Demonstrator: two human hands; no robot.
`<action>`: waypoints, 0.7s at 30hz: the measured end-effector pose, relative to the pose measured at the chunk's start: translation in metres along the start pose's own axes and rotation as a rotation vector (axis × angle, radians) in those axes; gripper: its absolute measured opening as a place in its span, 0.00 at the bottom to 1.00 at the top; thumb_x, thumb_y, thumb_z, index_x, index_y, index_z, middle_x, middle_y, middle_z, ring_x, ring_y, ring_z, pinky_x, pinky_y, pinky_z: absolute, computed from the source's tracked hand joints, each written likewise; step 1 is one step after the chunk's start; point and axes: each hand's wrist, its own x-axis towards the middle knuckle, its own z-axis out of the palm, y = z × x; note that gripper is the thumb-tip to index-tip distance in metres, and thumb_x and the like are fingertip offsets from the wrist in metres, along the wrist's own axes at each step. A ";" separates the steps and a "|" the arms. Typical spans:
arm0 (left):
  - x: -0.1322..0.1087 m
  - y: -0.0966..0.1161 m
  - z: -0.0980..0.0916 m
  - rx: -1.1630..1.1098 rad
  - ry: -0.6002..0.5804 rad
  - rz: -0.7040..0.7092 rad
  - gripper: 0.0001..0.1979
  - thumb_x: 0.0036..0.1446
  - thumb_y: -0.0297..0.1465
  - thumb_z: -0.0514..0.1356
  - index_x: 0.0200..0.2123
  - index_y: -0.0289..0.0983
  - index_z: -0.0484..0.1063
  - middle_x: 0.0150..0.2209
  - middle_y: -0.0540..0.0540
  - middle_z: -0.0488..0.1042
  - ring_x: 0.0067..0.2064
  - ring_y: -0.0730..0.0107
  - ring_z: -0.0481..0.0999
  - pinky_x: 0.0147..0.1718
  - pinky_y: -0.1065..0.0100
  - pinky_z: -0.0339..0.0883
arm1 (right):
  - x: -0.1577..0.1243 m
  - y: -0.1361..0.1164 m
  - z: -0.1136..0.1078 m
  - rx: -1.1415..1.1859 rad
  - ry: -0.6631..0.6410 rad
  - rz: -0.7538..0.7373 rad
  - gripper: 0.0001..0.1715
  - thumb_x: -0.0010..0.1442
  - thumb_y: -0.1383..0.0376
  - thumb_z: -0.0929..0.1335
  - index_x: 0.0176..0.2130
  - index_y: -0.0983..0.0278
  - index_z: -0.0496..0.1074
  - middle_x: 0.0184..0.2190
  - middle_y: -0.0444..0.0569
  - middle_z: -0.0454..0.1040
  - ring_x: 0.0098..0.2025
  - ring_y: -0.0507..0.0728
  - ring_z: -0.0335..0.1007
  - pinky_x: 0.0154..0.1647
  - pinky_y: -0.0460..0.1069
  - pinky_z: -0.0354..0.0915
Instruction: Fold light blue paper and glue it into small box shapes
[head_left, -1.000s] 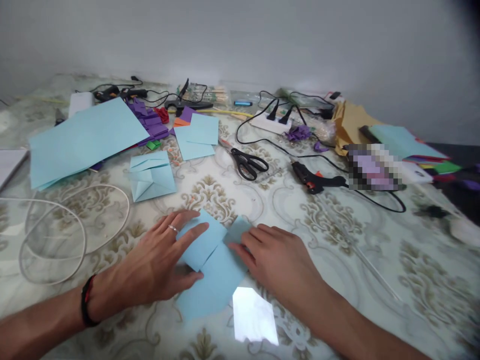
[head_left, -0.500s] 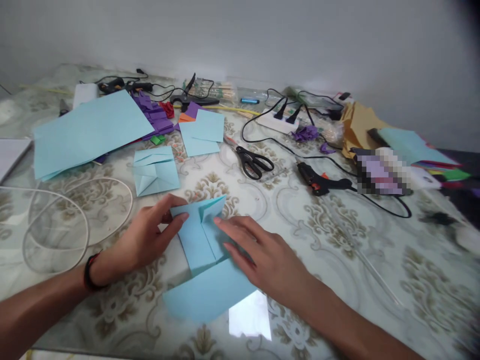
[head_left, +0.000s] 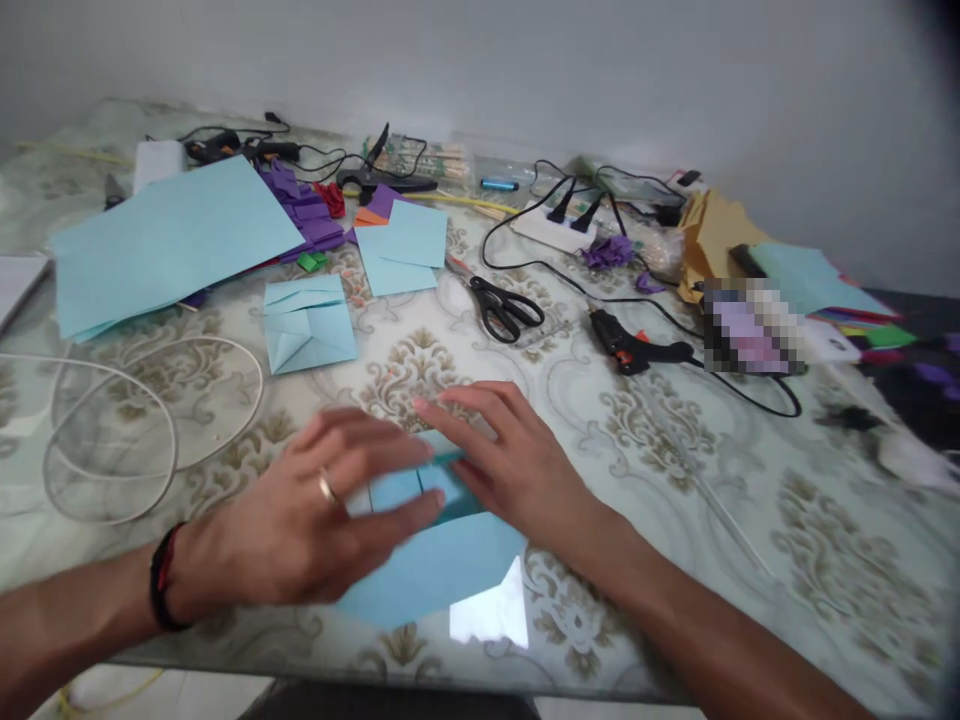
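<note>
1. Paper first: the folded light-blue sheet [head_left: 442, 560] lies flat on the glass-topped table [head_left: 675, 470], directly under both your hands and near the table's front edge. Use it as your landmark.

2. Your left hand [head_left: 315, 525] lies flat across the sheet's left part, fingers spread wide and pointing right. It pinches nothing; the palm and fingers press down on the paper.

3. Your right hand [head_left: 510, 465] rests on the sheet's far right part, fingers extended toward the left and pressed flat. It grips nothing either. Its fingertips nearly meet those of the left hand above the folded flaps.

4. The sheet's long axis runs roughly from you toward the wall, with the wider, unfolded end nearest you and the narrower folded part hidden between the two hands.

5. Both hands touch the sheet; the left one covers more of it, so I judge it the anchoring hand.

6. Beyond the sheet to the left lies another folded blue piece [head_left: 307, 335]. Beyond it to the right lie black scissors [head_left: 504, 308], and further right a glue gun [head_left: 630, 348]. All are well apart from the sheet.
</note>
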 end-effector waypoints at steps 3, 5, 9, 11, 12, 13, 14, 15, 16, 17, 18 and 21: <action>-0.004 0.017 0.006 -0.038 -0.240 0.252 0.16 0.72 0.25 0.56 0.58 0.42 0.76 0.65 0.50 0.74 0.66 0.64 0.71 0.70 0.61 0.60 | -0.001 0.003 0.002 0.030 0.026 -0.053 0.32 0.70 0.77 0.62 0.67 0.59 0.64 0.55 0.55 0.72 0.56 0.61 0.70 0.56 0.59 0.74; -0.007 0.022 0.014 -0.054 -0.310 0.302 0.16 0.74 0.27 0.54 0.58 0.40 0.76 0.67 0.50 0.72 0.69 0.63 0.68 0.71 0.62 0.58 | 0.000 0.005 0.003 0.052 0.062 -0.121 0.30 0.71 0.79 0.60 0.67 0.60 0.65 0.51 0.53 0.74 0.53 0.57 0.73 0.54 0.54 0.75; -0.012 0.018 0.023 0.043 -0.317 0.198 0.16 0.74 0.26 0.53 0.59 0.34 0.75 0.66 0.44 0.73 0.72 0.59 0.63 0.75 0.54 0.48 | 0.009 0.009 -0.003 0.178 0.093 -0.017 0.26 0.72 0.75 0.63 0.65 0.61 0.66 0.46 0.49 0.76 0.48 0.54 0.77 0.52 0.50 0.76; -0.014 0.013 0.023 0.110 -0.312 0.148 0.16 0.74 0.26 0.53 0.59 0.32 0.74 0.64 0.41 0.75 0.73 0.57 0.62 0.76 0.52 0.43 | 0.014 0.012 -0.007 0.244 0.122 0.115 0.25 0.71 0.74 0.65 0.64 0.59 0.69 0.46 0.49 0.76 0.47 0.55 0.76 0.50 0.50 0.76; -0.014 0.011 0.023 0.127 -0.320 0.135 0.16 0.74 0.27 0.53 0.59 0.32 0.74 0.63 0.40 0.76 0.72 0.55 0.63 0.76 0.50 0.43 | 0.016 0.014 -0.008 0.263 0.129 0.176 0.25 0.70 0.74 0.65 0.63 0.58 0.70 0.47 0.49 0.75 0.47 0.55 0.76 0.47 0.49 0.77; -0.015 0.009 0.022 0.129 -0.329 0.127 0.16 0.74 0.27 0.54 0.59 0.33 0.74 0.63 0.40 0.76 0.71 0.53 0.65 0.75 0.48 0.45 | 0.017 0.016 -0.008 0.268 0.131 0.225 0.25 0.70 0.74 0.66 0.62 0.58 0.71 0.47 0.50 0.75 0.47 0.56 0.76 0.43 0.49 0.77; -0.016 0.009 0.023 0.116 -0.339 0.120 0.16 0.74 0.28 0.54 0.60 0.35 0.74 0.63 0.41 0.76 0.70 0.52 0.67 0.74 0.47 0.50 | 0.017 0.019 -0.008 0.256 0.131 0.256 0.24 0.69 0.73 0.66 0.61 0.58 0.72 0.47 0.51 0.74 0.47 0.57 0.75 0.41 0.49 0.77; -0.017 0.008 0.023 0.097 -0.350 0.114 0.16 0.74 0.29 0.54 0.61 0.37 0.73 0.64 0.41 0.75 0.68 0.51 0.69 0.72 0.47 0.54 | 0.016 0.022 -0.007 0.219 0.129 0.259 0.23 0.69 0.73 0.66 0.60 0.59 0.73 0.48 0.52 0.73 0.47 0.58 0.75 0.41 0.50 0.76; -0.017 0.008 0.024 0.078 -0.358 0.107 0.16 0.74 0.29 0.55 0.61 0.39 0.72 0.65 0.41 0.74 0.67 0.51 0.71 0.70 0.47 0.59 | 0.015 0.025 -0.007 0.156 0.118 0.238 0.21 0.68 0.73 0.66 0.58 0.61 0.75 0.50 0.54 0.72 0.48 0.60 0.74 0.44 0.52 0.76; -0.018 0.009 0.026 0.064 -0.367 0.097 0.17 0.74 0.29 0.55 0.62 0.40 0.71 0.66 0.41 0.72 0.67 0.51 0.71 0.68 0.48 0.61 | 0.014 0.027 -0.007 0.072 0.098 0.200 0.19 0.68 0.73 0.67 0.55 0.62 0.76 0.51 0.57 0.71 0.51 0.62 0.72 0.48 0.56 0.75; -0.019 0.009 0.027 0.057 -0.372 0.087 0.18 0.73 0.28 0.55 0.63 0.40 0.70 0.67 0.40 0.71 0.68 0.51 0.71 0.67 0.48 0.63 | 0.013 0.030 -0.007 -0.019 0.065 0.157 0.17 0.67 0.73 0.67 0.53 0.63 0.77 0.53 0.59 0.71 0.53 0.65 0.70 0.53 0.60 0.73; -0.021 0.007 0.032 0.071 -0.400 0.031 0.22 0.71 0.25 0.56 0.67 0.37 0.66 0.70 0.33 0.66 0.71 0.48 0.66 0.67 0.49 0.63 | 0.013 0.035 -0.010 -0.205 -0.101 0.062 0.13 0.68 0.67 0.70 0.51 0.65 0.78 0.57 0.62 0.71 0.57 0.72 0.63 0.58 0.67 0.66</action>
